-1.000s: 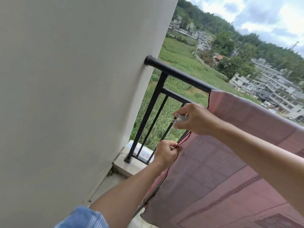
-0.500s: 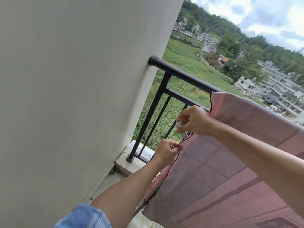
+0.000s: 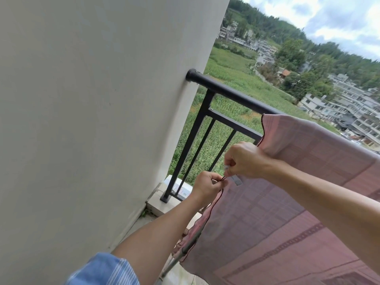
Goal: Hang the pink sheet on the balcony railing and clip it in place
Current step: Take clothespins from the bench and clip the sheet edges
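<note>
The wall (image 3: 92, 120) fills the left of the view, and the black railing (image 3: 230, 92) runs out from it over an open drop to fields below. The pink sheet (image 3: 287, 192) is draped over the top rail to the right, well apart from the wall, and its near side hangs down inside the balcony with its dark-trimmed edge falling free. The biggest risk, as I judge it, is the whole sheet sliding off: nothing visible pins it yet, so a gust or a tug on that hanging edge could drag it over the rail. The right hand (image 3: 246, 160) is closed around a small pale clip (image 3: 235, 178), fingers curled tight, just below the lower crossbar. If the squeeze slackens, the clip could spring away through the bars and be lost. The left hand (image 3: 206, 185) pinches the sheet's edge between thumb and fingertips, touching the right hand's work. A weak pinch would let the hem slip before the clip bites. Whether the clip's mouth is open, and whether it has any cloth or bar inside it, cannot be told.
</note>
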Available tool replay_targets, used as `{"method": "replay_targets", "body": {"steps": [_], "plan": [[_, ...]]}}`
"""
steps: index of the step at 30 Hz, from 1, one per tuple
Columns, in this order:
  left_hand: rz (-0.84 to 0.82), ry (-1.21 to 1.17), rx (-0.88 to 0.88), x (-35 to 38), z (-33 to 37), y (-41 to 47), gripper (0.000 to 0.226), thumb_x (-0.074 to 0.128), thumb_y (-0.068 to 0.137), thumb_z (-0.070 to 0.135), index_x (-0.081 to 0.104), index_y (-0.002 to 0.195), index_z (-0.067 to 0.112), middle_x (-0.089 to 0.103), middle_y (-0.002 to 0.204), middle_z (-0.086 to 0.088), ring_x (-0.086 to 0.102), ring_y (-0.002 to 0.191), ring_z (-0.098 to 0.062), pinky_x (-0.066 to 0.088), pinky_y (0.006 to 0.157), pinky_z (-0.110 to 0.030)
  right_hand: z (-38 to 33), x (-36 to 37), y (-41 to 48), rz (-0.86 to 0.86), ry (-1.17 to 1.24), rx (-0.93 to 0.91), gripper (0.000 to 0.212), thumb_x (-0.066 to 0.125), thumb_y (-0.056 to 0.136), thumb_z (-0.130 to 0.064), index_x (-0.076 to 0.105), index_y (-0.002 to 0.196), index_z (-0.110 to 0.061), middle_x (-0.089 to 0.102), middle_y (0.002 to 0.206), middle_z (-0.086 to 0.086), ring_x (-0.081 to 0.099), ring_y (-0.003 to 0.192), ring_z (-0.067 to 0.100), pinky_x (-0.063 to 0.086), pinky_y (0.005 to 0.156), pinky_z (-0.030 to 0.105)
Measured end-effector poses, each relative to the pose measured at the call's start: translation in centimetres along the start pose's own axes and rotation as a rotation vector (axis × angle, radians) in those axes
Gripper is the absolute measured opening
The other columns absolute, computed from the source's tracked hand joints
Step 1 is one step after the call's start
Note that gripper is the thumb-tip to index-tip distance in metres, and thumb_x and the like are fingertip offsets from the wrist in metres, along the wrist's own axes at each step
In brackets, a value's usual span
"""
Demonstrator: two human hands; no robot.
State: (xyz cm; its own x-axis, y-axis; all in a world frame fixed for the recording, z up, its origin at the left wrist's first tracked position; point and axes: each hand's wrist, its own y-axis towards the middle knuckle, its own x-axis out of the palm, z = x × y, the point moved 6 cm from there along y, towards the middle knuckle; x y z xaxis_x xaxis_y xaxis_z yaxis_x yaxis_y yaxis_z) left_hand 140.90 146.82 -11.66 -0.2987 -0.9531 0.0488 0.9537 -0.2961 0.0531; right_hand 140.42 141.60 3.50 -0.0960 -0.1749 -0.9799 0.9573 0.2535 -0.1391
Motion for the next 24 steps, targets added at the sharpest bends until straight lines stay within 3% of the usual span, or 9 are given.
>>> {"method": "replay_targets", "body": {"steps": [3,7,11,14,15,17,20,22,24], "plan": [[0.0,-0.009,0.006,-0.1,-0.1,0.0,0.027,0.073,0.07,0.045,0.075,0.072,0.018,0.069,0.068,-0.015,0.05,0.058,-0.018,0.039,0.057,-0.032,0.1,0.3,0.2,-0.074,-0.058,0.024,0.02,0.084,0.068,-0.035,0.071,0.075,-0.022,0.067,0.075,-0.007,0.064,0.073,0.015,0.056,0.065,0.032],[-0.016,-0.046,-0.025,-0.2,0.3,-0.4,0.011,0.076,0.078,0.026,0.074,0.07,0.019,0.067,0.07,-0.012,0.054,0.061,-0.019,0.043,0.058,-0.031,0.4,0.2,0.6,-0.128,-0.036,0.078,0.027,0.086,0.065,-0.036,0.071,0.079,-0.018,0.067,0.077,-0.004,0.065,0.074,0.018,0.058,0.067,0.035],[-0.011,-0.032,-0.1,-1.4,0.0,-1.1,0.016,0.072,0.084,0.018,0.07,0.084,0.002,0.064,0.069,-0.009,0.048,0.04,-0.005,0.037,0.038,-0.018,0.6,0.5,0.5,-0.183,-0.052,0.114,0.032,0.086,0.065,-0.038,0.07,0.085,-0.018,0.068,0.081,-0.002,0.065,0.074,0.017,0.059,0.068,0.036],[0.013,-0.083,-0.257,-3.9,-1.4,-2.0,0.012,0.06,0.09,0.011,0.06,0.098,0.002,0.062,0.074,-0.008,0.045,0.04,-0.009,0.036,0.036,-0.019,0.5,0.7,0.2,-0.229,-0.032,0.117,0.052,0.083,0.067,-0.043,0.065,0.11,-0.019,0.069,0.103,0.001,0.065,0.09,0.017,0.056,0.078,0.033],[0.032,-0.116,-0.31,-4.9,-2.0,-2.2,0.012,0.052,0.092,0.009,0.057,0.101,0.002,0.061,0.076,-0.009,0.046,0.043,-0.012,0.037,0.038,-0.02,0.1,0.5,0.1,-0.198,0.014,0.099,0.062,0.081,0.069,-0.044,0.061,0.122,-0.02,0.067,0.114,0.001,0.063,0.1,0.018,0.054,0.087,0.034],[0.092,-0.197,-0.381,-6.8,-2.9,-2.8,0.019,0.038,0.091,0.003,0.053,0.102,0.001,0.061,0.076,-0.012,0.049,0.046,-0.017,0.037,0.04,-0.021,-1.1,-0.5,-0.2,-0.019,0.132,0.022,0.061,0.075,0.076,-0.041,0.056,0.129,-0.019,0.062,0.129,0.0,0.059,0.116,0.018,0.047,0.1,0.036],[0.159,-0.212,-0.407,-9.0,-3.5,-4.1,0.023,0.034,0.095,0.006,0.056,0.097,0.006,0.068,0.076,-0.009,0.055,0.057,-0.017,0.037,0.053,-0.025,-2.8,-1.5,-1.7,0.31,0.332,-0.1,0.034,0.068,0.086,-0.031,0.065,0.116,-0.016,0.069,0.115,0.0,0.065,0.102,0.015,0.052,0.094,0.035],[0.178,-0.168,-0.42,-10.3,-3.8,-5.2,0.024,0.034,0.098,0.009,0.058,0.098,0.01,0.07,0.083,-0.007,0.056,0.058,-0.011,0.036,0.055,-0.025,-3.8,0.1,-2.6,0.331,0.472,-0.121,0.019,0.068,0.087,-0.027,0.07,0.103,-0.016,0.072,0.096,-0.003,0.067,0.086,0.011,0.057,0.082,0.033],[0.168,-0.181,-0.428,-11.2,-4.5,-5.9,0.022,0.038,0.099,0.007,0.059,0.105,0.008,0.07,0.088,-0.009,0.057,0.06,-0.011,0.036,0.054,-0.023,-4.1,3.8,-2.8,0.24,0.589,-0.057,0.012,0.07,0.085,-0.029,0.073,0.092,-0.02,0.071,0.084,-0.007,0.067,0.077,0.01,0.059,0.075,0.034]]}}
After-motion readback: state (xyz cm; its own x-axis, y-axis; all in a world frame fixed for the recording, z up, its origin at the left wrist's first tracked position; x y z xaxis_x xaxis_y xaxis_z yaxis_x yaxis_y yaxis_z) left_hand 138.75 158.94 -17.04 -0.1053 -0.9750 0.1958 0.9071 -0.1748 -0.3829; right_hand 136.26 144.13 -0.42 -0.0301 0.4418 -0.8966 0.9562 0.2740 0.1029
